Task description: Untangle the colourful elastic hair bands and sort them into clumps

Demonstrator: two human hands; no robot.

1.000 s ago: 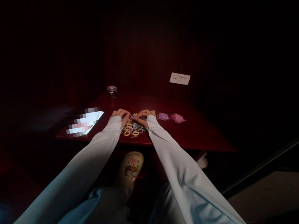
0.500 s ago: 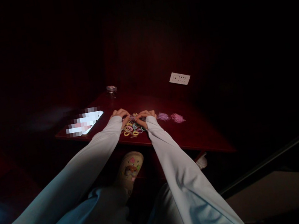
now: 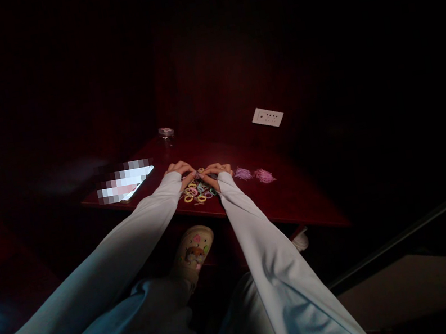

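My left hand [image 3: 181,172] and my right hand [image 3: 216,175] meet over a pile of small coloured hair ties [image 3: 201,198] on the dark red table. The fingertips of both hands are pinched together almost touching, above the pile's far side. Whatever they hold between them is too small and dim to make out. Yellow, pink, green and purple rings show below the hands. Right of my right hand lie a purple bunch of thin bands [image 3: 243,173] and a pink bunch of thin bands [image 3: 264,175].
A lit tablet or phone [image 3: 134,182], partly blurred out, rests at the table's left. A clear lidded jar [image 3: 166,135] stands at the back. A white socket plate [image 3: 268,117] is on the wall. Below the table edge [image 3: 301,222] shows a beige clog [image 3: 196,251].
My fingertips have come closer together above the pile, the right ones shifting slightly left. The bunches, jar and lit screen stay where they were.
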